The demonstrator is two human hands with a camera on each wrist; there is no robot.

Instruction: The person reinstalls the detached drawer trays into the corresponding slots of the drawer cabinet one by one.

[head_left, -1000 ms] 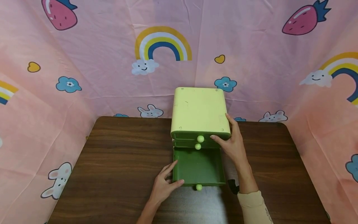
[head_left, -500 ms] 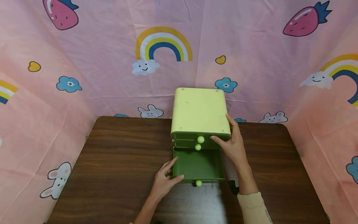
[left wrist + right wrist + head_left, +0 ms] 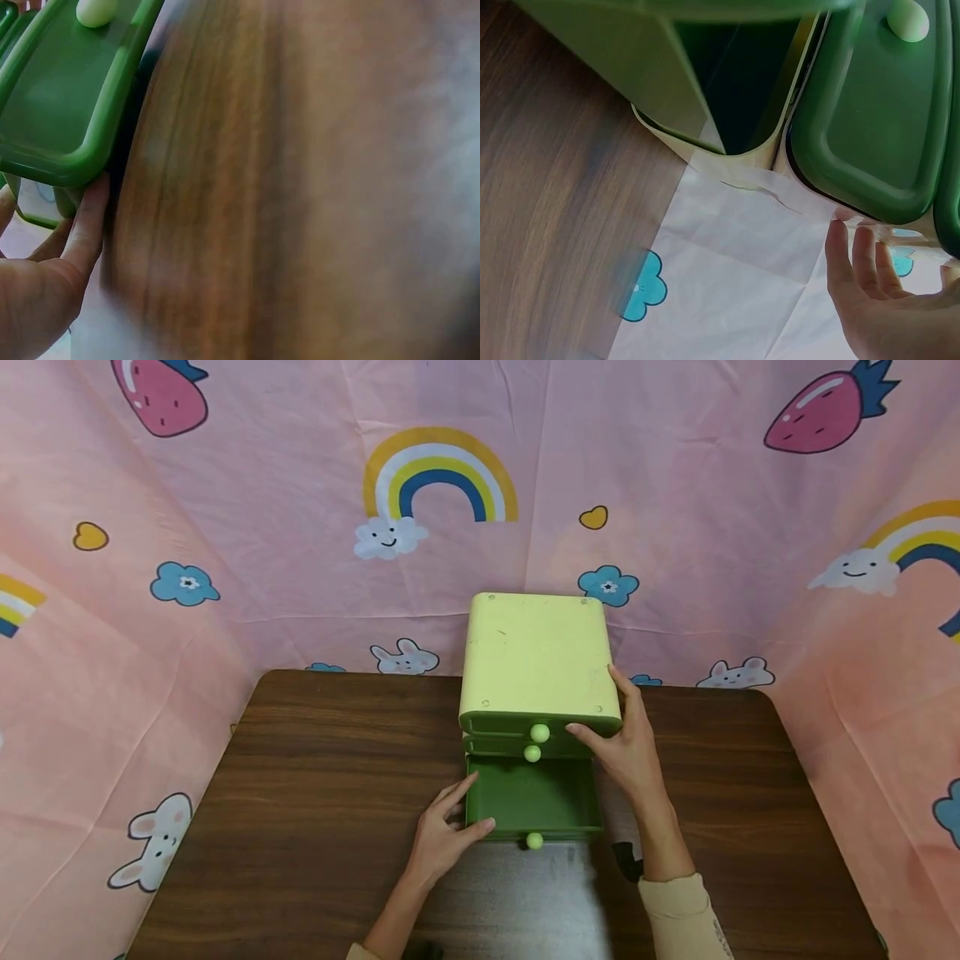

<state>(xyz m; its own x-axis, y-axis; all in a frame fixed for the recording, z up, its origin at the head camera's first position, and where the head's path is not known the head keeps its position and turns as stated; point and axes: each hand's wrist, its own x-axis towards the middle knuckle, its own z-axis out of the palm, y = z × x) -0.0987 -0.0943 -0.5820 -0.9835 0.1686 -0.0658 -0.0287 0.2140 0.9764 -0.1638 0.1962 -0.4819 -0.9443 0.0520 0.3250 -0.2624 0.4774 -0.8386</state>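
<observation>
A pale-yellow drawer cabinet (image 3: 538, 652) with green fronts and round light-green knobs stands at the back of the table. Its bottom drawer (image 3: 534, 793) is pulled partly out, with nothing visible inside; the two drawers above it look closed. My left hand (image 3: 441, 842) is at that drawer's front left corner, thumb by the front edge and fingers along the side. In the left wrist view, the thumb touches the underside of a green drawer front (image 3: 67, 97). My right hand (image 3: 632, 756) rests on the cabinet's right side, its thumb against the top drawer's front.
The brown wood-grain table (image 3: 337, 793) extends to both sides of the cabinet. Pink cloth (image 3: 300, 485) printed with rainbows and strawberries hangs behind and at both sides. A small dark object (image 3: 627, 860) shows beside my right wrist.
The bottom drawer has slid back a little into the cabinet, and my left hand has moved forward with it. My right hand stays in place on the cabinet.
</observation>
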